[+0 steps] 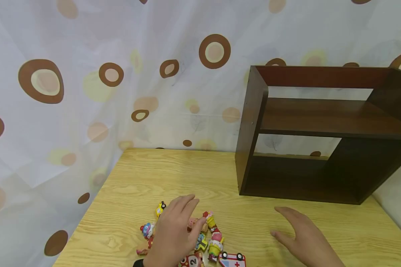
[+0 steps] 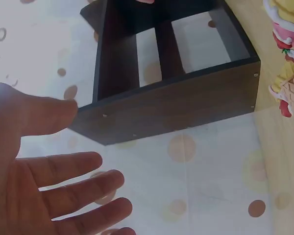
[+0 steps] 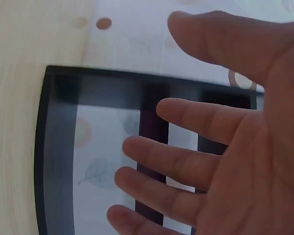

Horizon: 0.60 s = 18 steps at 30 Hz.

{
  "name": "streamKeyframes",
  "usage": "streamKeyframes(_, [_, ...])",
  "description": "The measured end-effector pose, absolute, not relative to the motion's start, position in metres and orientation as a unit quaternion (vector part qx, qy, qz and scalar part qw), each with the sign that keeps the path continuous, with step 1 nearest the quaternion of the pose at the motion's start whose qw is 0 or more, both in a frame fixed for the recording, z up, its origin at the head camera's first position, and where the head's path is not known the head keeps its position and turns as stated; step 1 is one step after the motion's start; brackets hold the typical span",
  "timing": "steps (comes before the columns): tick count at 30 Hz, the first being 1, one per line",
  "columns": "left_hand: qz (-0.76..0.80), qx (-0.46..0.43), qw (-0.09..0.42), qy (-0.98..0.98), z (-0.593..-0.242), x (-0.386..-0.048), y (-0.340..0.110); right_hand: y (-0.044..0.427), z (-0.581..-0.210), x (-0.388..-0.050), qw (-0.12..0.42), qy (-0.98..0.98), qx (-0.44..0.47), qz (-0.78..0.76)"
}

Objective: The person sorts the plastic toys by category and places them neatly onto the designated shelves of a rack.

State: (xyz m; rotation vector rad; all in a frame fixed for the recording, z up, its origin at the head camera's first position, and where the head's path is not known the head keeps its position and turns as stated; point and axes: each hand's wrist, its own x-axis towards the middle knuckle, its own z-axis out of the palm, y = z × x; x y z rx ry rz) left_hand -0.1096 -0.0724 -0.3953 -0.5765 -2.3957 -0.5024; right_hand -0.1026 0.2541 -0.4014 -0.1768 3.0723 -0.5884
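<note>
My left hand (image 1: 173, 233) hovers over a cluster of small toys, its fingers extended and nothing held. Around it lie a yellow toy car (image 1: 160, 208), a blue-and-red cupcake toy (image 1: 147, 230), a red block marked 2 (image 1: 192, 260), several ice-cream cone toys (image 1: 215, 245) and a red-and-white toy ambulance (image 1: 232, 260). Part of the cluster is hidden beneath the hand. My right hand (image 1: 302, 235) is held above the table to the right of the toys, fingers spread and palm bare in the right wrist view. A dark brown shelf (image 1: 320, 115) stands beyond it.
The shelf has two levels and an open front, and sits at the table's back right. The light wood table (image 1: 173, 170) meets a white patterned curtain (image 1: 173, 37) behind and on the left.
</note>
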Motion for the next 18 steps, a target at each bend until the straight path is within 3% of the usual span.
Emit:
streamKeyframes(4, [-0.239,-0.207,0.327,-0.891,-0.395,-0.114,-0.078,0.275,-0.398,-0.108,-0.023,0.977,-0.041,-0.206])
streamKeyframes(13, [-0.320,-0.155,0.260,-0.897,-0.392,-0.116,-0.085,0.349,-0.392,-0.124,-0.040,0.940,0.043,-0.337])
streamKeyframes(18, [-0.359,-0.137,0.228,-0.895,-0.390,-0.113,-0.086,0.387,-0.399,-0.140,-0.105,0.881,0.082,-0.453])
